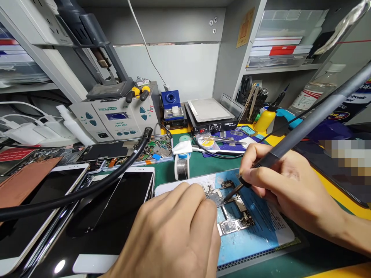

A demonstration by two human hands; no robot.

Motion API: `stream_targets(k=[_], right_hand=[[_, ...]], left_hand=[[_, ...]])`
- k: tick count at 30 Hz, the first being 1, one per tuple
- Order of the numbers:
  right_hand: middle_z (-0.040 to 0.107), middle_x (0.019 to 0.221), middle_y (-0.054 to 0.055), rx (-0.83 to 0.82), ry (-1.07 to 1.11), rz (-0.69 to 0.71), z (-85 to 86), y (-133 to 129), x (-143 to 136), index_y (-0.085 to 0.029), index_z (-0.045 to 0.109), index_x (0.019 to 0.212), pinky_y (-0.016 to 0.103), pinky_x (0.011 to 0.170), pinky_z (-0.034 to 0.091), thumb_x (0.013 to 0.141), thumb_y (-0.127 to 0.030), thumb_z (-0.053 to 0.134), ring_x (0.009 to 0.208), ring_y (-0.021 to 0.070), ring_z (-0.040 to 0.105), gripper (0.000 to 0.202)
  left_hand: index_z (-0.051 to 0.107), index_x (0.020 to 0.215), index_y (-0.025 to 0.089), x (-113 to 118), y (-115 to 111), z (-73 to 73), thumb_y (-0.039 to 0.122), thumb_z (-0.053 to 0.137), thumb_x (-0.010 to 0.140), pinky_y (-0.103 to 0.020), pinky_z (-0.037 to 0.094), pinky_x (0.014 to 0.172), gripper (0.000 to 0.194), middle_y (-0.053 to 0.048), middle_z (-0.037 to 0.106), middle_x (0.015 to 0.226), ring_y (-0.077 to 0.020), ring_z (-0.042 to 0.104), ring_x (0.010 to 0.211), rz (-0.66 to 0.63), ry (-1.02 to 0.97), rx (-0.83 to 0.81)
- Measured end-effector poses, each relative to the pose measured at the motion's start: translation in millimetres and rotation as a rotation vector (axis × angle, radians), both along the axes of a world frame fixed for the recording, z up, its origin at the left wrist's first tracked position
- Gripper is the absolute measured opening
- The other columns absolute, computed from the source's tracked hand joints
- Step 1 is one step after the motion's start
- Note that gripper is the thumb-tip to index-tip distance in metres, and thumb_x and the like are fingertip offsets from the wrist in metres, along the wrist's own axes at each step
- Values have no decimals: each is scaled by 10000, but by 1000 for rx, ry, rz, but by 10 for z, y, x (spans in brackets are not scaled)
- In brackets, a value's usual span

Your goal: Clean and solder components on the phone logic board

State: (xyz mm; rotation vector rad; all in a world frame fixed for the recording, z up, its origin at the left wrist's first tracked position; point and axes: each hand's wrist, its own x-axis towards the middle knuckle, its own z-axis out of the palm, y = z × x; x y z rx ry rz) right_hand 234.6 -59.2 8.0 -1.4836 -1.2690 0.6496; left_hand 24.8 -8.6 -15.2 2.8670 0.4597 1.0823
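Circuit board [228, 226] laid flat at three o'clock from left hand [174, 227], whose grip cannot be told; pen-like tool [313, 119] pinched low by right hand [298, 189], presumably for fine control.

A yellow bottle [264, 122] stands near a black mesh holder [249, 112] of tools [254, 96].

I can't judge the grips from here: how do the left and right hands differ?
The left hand shows its back, fingertips hidden; the right hand shows its pinching fingers. The right hand grips a grey pen-like tool angled down to the circuit board; whether the left hand holds anything is hidden. Both are bare, fingers bent.
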Motion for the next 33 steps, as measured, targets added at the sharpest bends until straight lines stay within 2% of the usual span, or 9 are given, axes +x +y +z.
stream_targets(k=[3, 6, 13, 20, 26, 33], right_hand=[[477, 473, -58, 6, 10, -1, 8, 3, -7, -233, 571, 559, 232, 383, 276, 762, -250, 649, 436, 111, 377, 219], [474, 485, -53, 13, 24, 5, 15, 12, -19, -231, 569, 555, 237, 409, 300, 753, -241, 653, 463, 120, 385, 215], [474, 505, -54, 15, 45, 16, 7, 14, -26, -228, 571, 569, 231, 423, 316, 767, -235, 652, 476, 118, 396, 214], [466, 497, -60, 30, 31, 8, -3, 0, -23, -233, 558, 568, 234, 409, 299, 778, -237, 646, 467, 117, 384, 228], [471, 497, -57, 34, 5, -7, 0, 7, -40, -232, 559, 563, 239, 412, 303, 773, -236, 637, 465, 118, 388, 224], [463, 472, -51, 43, 35, -30, -4, 2, -28, -240, 564, 555, 248, 382, 270, 766, -268, 634, 443, 124, 360, 224]], left_hand=[[659, 760, 166, 5, 8, -4, 20, 540, 908, -352, 411, 528, 240, -31, 557, 702, -201, 545, 632, 5, 75, -68], [650, 751, 174, -8, -3, 4, 44, 523, 921, -348, 403, 521, 249, -33, 545, 699, -200, 533, 630, -9, 18, -59], [675, 813, 166, 5, -46, 50, 35, 550, 932, -350, 430, 567, 217, -24, 555, 727, -194, 553, 664, 32, 22, -134], [644, 780, 182, 35, -12, 0, 88, 561, 920, -343, 403, 547, 188, -19, 553, 734, -188, 538, 665, 45, -21, -134], [630, 774, 185, 39, -41, 18, 52, 551, 911, -342, 434, 569, 206, -12, 559, 745, -184, 551, 681, 99, 9, -180], [630, 768, 188, 15, -28, -58, 69, 557, 907, -345, 426, 550, 197, -5, 541, 725, -178, 538, 643, 49, -14, -167]])
